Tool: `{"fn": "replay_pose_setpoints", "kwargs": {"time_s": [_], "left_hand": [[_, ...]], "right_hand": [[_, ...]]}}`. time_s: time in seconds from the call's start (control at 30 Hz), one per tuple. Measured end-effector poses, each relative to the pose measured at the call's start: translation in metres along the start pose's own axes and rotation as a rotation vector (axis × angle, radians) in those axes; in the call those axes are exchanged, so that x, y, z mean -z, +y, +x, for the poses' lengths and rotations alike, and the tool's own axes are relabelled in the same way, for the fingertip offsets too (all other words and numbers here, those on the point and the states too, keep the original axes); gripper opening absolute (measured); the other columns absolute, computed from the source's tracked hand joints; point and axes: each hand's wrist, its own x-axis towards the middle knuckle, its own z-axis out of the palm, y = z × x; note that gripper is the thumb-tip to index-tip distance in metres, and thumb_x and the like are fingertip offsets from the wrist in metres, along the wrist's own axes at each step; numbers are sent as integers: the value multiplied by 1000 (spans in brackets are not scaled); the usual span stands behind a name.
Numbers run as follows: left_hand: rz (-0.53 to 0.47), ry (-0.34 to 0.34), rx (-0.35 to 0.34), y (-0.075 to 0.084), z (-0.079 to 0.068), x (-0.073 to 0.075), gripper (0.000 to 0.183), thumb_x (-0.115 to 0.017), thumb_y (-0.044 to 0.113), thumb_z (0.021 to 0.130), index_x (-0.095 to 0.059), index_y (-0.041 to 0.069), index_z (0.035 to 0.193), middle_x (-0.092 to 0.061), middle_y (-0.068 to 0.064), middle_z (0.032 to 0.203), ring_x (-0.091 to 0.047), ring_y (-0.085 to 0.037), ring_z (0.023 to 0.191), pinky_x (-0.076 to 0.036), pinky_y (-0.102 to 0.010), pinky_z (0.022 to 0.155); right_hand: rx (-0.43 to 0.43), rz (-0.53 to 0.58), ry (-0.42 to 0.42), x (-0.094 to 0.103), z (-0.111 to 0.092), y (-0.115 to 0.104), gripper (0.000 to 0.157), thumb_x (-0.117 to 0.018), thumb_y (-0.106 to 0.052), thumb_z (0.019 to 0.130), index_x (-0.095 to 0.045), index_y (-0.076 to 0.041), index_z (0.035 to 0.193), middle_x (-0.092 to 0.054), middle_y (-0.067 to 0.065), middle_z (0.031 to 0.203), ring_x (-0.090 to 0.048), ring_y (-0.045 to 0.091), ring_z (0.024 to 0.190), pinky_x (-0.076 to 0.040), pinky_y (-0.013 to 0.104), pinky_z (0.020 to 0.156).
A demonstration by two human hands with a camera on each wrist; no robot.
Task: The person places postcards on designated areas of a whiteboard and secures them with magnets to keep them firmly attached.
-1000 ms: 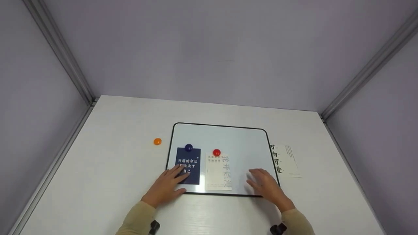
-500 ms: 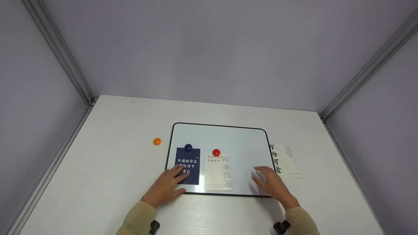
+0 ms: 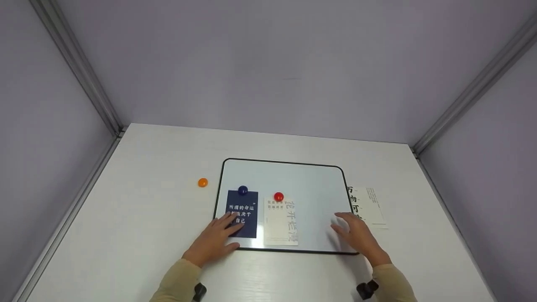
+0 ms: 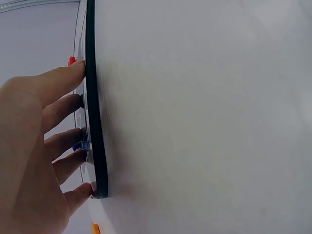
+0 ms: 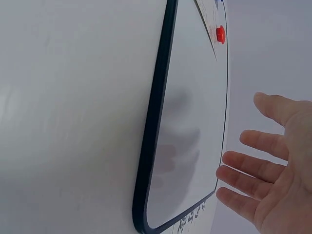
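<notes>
A black-edged whiteboard point(image 3: 310, 184) lies flat on the table. My left hand point(image 3: 214, 240) rests with spread fingers on its lower left corner, fingertips over a dark blue card point(image 3: 247, 228). At that card's top sits a dark blue round magnet point(image 3: 243, 190). Beside it lies a cream card point(image 3: 275, 226) with a red magnet point(image 3: 279, 196) at its top edge. My right hand point(image 3: 356, 233) hovers above the board's lower right edge, fingers apart and holding nothing. Under or beside the board's right edge is another cream card point(image 3: 371, 207), partly hidden by the board and hand.
An orange magnet point(image 3: 203, 182) lies on the white table point(image 3: 159, 167), left of the board. Grey wall panels point(image 3: 268, 75) enclose the table at the back and both sides.
My right hand has moved to the right across the board, toward the cream card beside it. The left hand has stayed in place.
</notes>
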Motion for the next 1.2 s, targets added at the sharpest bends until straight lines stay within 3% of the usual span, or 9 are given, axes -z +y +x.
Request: {"fn": "replay_pose_setpoints", "kwargs": {"time_s": [0.4, 0.97, 1.2], "left_hand": [[-12, -11, 7, 1, 0, 1, 55, -61, 38, 92, -51, 15, 140, -36, -14, 156, -31, -37, 146, -28, -57, 119], [-40, 8, -7, 0, -2, 2, 54, -64, 34, 91, -52, 12, 139, -37, -16, 155, -32, -39, 146, -29, -59, 118], [-29, 12, -17, 1, -1, 1, 54, -64, 34, 91, -52, 12, 139, -37, -16, 155, -33, -39, 145, -30, -59, 117]], "right_hand": [[-39, 6, -12, 7, 2, 12, 42, -61, -21, 94, -57, 3, 128, -57, 25, 133, -50, 43, 129, -40, 56, 110], [-84, 2, -12, 13, 5, 31, 44, -59, -22, 95, -55, 5, 129, -57, 27, 132, -52, 44, 126, -44, 55, 106], [-129, 9, -22, 20, 5, 37, 47, -57, -24, 96, -53, 6, 132, -54, 29, 136, -47, 46, 131, -40, 58, 109]]}}
